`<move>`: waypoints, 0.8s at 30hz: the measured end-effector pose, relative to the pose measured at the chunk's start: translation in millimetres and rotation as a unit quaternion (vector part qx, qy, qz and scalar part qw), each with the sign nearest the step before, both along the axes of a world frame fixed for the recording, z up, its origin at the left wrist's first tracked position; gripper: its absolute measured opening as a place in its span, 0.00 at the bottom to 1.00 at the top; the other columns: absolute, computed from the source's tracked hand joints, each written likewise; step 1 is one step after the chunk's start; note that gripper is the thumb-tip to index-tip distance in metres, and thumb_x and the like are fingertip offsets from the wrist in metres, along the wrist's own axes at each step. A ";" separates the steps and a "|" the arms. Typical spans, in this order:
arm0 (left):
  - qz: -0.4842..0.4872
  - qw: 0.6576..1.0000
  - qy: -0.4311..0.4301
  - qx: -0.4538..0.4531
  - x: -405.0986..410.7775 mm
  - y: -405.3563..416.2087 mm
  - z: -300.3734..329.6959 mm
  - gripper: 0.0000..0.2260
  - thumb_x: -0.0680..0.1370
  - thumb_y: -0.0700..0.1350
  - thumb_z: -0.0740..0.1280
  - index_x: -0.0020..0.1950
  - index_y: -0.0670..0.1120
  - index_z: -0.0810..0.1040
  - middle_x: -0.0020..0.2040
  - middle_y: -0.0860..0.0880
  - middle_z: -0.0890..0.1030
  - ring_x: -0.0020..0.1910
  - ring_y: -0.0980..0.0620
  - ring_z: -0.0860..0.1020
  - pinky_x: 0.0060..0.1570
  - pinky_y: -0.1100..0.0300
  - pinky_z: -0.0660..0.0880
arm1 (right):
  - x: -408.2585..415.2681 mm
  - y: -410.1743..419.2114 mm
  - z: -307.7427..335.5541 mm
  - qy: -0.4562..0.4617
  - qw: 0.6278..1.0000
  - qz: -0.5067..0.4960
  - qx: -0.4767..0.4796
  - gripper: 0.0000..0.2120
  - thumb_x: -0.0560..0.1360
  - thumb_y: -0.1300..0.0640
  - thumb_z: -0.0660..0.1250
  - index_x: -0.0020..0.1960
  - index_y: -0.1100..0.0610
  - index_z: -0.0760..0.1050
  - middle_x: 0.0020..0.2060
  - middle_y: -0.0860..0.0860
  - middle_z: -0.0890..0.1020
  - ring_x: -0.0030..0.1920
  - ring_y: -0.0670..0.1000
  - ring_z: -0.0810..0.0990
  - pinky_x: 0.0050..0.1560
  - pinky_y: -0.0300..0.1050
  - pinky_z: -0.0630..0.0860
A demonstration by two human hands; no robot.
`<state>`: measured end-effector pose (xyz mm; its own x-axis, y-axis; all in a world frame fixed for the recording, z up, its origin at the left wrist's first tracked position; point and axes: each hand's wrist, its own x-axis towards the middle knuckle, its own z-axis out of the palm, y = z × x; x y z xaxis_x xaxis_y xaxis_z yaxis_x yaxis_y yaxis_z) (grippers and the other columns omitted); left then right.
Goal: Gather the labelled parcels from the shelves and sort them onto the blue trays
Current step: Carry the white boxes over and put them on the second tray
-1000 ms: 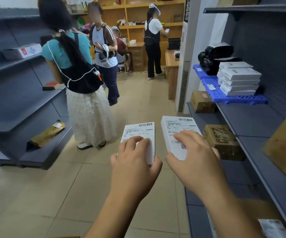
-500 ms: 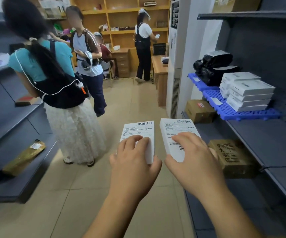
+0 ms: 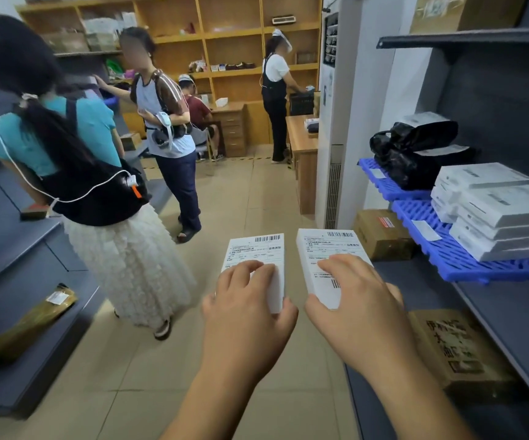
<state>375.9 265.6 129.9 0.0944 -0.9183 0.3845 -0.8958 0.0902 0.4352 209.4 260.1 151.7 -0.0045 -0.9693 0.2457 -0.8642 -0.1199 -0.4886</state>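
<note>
Two flat white labelled parcels, left (image 3: 256, 265) and right (image 3: 326, 262), held side by side, label up, left of the blue trays (image 3: 441, 249) stacked with white boxes (image 3: 495, 211).

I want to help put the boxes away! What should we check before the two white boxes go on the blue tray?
1. Left hand grips its white box firmly: ok, fingers on top, thumb at the side.
2. Right hand grips the other white box: ok.
3. Labels face up and can be read: ok, barcodes show on both.
4. Room on the near blue tray: ok, bare grid in front of the stack of white boxes.
5. Stack is steady enough to take more on top: cannot tell.
6. Way to the tray is free: ok, the people stand to the left and farther back.
</note>
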 end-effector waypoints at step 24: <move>-0.067 0.997 -0.011 0.028 46.9 -294.9 0.5 0.21 0.75 0.60 0.62 0.67 0.60 0.73 0.66 0.63 0.70 0.70 0.58 0.64 0.61 0.49 0.68 | 49.8 -272.5 11.5 0.000 0.997 -0.071 -0.004 0.26 0.73 0.40 0.62 0.71 0.43 0.71 0.70 0.37 0.70 0.71 0.42 0.66 0.70 0.54 0.64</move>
<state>422.8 -29.4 130.4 -0.0387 -0.9419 0.3337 -0.8865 0.1864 0.4234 259.3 -12.5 163.1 -0.1413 -0.9568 0.2541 -0.8726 -0.0009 -0.4884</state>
